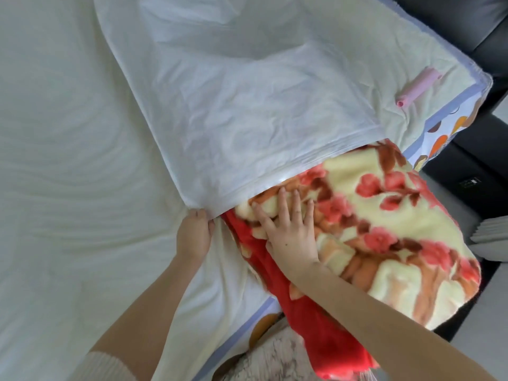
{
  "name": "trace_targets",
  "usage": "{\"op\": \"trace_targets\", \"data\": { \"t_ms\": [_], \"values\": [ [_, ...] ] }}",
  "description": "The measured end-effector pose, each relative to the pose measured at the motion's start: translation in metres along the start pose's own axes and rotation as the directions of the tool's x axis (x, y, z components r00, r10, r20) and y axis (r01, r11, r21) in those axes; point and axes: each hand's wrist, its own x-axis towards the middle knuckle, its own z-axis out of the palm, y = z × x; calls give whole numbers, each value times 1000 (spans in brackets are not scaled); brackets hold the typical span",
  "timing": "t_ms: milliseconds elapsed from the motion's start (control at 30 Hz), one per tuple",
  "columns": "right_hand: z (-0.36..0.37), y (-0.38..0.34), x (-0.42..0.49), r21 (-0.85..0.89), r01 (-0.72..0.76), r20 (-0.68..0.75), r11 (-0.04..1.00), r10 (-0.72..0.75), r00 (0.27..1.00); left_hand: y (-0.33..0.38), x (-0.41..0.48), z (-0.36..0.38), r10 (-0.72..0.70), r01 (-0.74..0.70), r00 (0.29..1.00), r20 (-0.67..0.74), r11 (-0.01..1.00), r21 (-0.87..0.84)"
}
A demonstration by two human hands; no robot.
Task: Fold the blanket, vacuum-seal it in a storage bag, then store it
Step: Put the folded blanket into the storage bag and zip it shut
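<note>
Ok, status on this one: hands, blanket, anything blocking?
Left hand grips storage bag mouth corner. Right hand flat on folded blanket. Blanket end at bag mouth, mostly outside. Pink tube beside bag, not blocking.

bed [68, 133] in a pale cream cover, a lilac trim [428, 127] with coloured spots running along its edge. a white storage bag [247, 105] is lying flat across the cover. a folded floral blanket [384, 215] is sticking out of the bag's mouth and overhanging the bed's edge. a pink cylinder [417, 88] is lying on the cover right of the bag, apart from it, near the corner.
</note>
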Motion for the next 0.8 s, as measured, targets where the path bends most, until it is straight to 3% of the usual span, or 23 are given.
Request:
{"op": "trace_targets", "data": {
  "t_ms": [133, 300, 367, 433, 467, 500, 533, 600, 667, 800],
  "values": [
    [-2, 28, 28, 19, 3, -19, 1000, -3, 1000, 10, 13, -7, 240, -240, 967, 89, 971, -20],
    [-3, 53, 61, 57, 19, -11, 998, -18, 1000, 35, 22, -22, 495, -473, 867, 48, 850, -231],
    [0, 63, 65, 81, 30, -21, 996, -29, 999, 36, 23, -18, 432, -366, 897, 97, 847, -384],
    [3, 72, 57, 115, 72, -74, 991, -63, 995, 29, 22, -12, 128, 11, 976, 178, 782, -623],
    [4, 73, 52, 137, 90, -116, 986, -75, 990, 24, 20, -11, -74, 211, 974, 215, 648, -732],
    [3, 73, 47, 152, 100, -153, 983, -77, 985, 19, 17, -9, -244, 363, 929, 278, 467, -806],
    [2, 72, 42, 164, 105, -177, 981, -75, 981, 15, 15, -7, -327, 454, 877, 352, 324, -830],
    [1, 69, 33, 171, 107, -211, 979, -69, 975, 20, 12, -2, -256, 528, 844, 472, 238, -815],
    [-3, 69, 24, 191, 98, -231, 977, -53, 972, 37, 11, 6, -131, 496, 869, 478, 221, -840],
    [-20, 70, 5, 234, 80, -228, 969, -25, 973, 60, 12, 15, -244, 406, 910, 335, 356, -842]
  ]
}}
